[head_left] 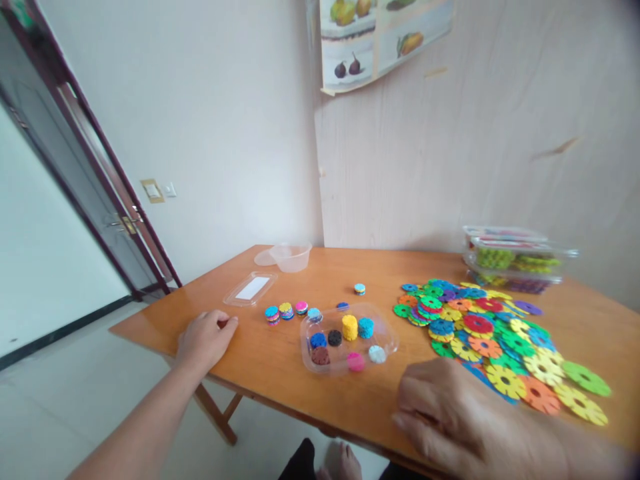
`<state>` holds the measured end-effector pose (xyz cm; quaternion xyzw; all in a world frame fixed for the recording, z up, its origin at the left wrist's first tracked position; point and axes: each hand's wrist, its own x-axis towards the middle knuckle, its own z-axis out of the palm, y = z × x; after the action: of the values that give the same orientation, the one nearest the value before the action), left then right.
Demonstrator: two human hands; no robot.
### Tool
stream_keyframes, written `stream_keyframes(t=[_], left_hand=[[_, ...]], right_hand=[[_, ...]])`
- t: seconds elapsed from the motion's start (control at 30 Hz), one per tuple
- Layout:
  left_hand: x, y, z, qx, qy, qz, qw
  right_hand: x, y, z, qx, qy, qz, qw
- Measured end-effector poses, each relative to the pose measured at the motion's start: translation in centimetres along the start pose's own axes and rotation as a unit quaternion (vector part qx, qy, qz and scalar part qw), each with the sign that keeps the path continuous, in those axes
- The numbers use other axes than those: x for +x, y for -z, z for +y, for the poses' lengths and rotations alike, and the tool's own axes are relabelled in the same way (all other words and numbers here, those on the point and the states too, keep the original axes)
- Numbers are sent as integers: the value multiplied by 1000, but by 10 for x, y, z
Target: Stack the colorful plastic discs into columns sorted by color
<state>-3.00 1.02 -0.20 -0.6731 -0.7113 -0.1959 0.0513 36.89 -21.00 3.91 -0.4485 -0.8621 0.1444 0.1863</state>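
My left hand rests on the left edge of the table, fingers curled in, with no object showing in it. My right hand is closed in a fist over the near edge; its inner side is hidden. Between them is a clear plastic tray with small notched discs sorted by colour: a tall yellow stack, a light blue stack, and blue, black, brown, pink and white ones. Mixed-colour stacks stand left of the tray, including one nearest my left hand. Another small stack stands behind it.
A heap of large notched discs spreads beside my right hand. Clear boxes with coloured pieces stand at the back right. A clear bowl and a flat lid with a white label lie back left on the wooden table.
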Motion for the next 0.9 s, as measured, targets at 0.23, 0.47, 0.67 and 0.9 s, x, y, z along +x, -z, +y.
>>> stream_keyframes(t=[0.23,0.47,0.67,0.9], left_hand=[[-1,1,-1,11,-1,6,1000],[0,0,-3,24,-7,2,1000],[3,-2,-8,32,-17,0,999],[16,4,-16,-15,-35,-61,997]], right_hand=[[-1,-22,16,-19,60,-46,997],[-5,-21,22,15,35,-21,999],[-6,-29,27,-6,-47,19,999],[-2,-18,22,-16,-55,7,998]])
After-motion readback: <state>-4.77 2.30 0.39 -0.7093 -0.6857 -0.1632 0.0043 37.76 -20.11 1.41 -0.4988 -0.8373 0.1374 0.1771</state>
